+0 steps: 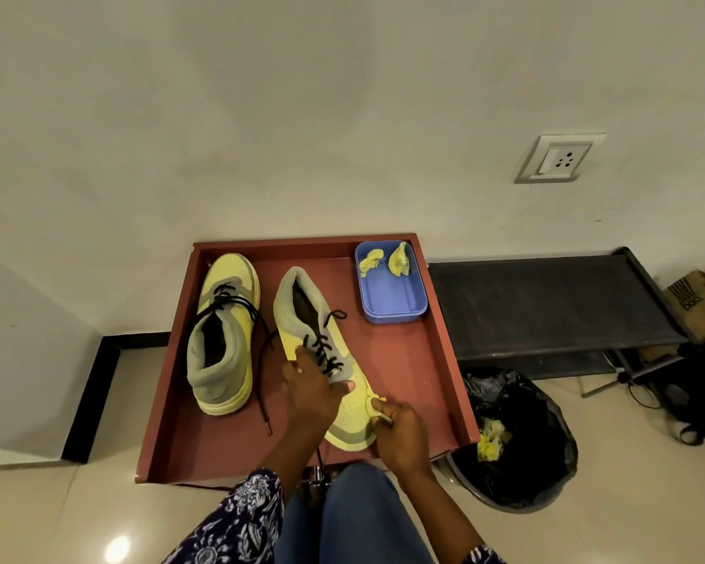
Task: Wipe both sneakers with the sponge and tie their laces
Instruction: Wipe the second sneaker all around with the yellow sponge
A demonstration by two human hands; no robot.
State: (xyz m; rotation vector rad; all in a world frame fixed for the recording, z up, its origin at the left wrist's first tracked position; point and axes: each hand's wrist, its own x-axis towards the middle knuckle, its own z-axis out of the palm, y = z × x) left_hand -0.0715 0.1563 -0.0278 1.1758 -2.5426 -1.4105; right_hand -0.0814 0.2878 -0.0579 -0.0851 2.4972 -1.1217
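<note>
Wiping first sneaker's toe; laces on both untied.

Left hand [310, 394] lies over the midfoot of the near sneaker [357, 405], fingers curled over the laced part, holding it down on the red tray [408, 360]. Right hand [399, 435] has a narrow grip, pinching a yellow sponge piece [373, 403] against the toe's right edge. Second sneaker [222, 331] sits on the tray's left side, toe pointing away, untouched, black lace [261, 360] trailing loose across the tray. Two more sponge pieces [387, 260] wait in the blue box [391, 295] at the tray's far right corner. Judging from this: one shoe mid-wipe, second shoe's wipe state unclear, both knots not yet done; roughly early third. Used scraps visible in the bin [513, 437] right of the tray.
</note>
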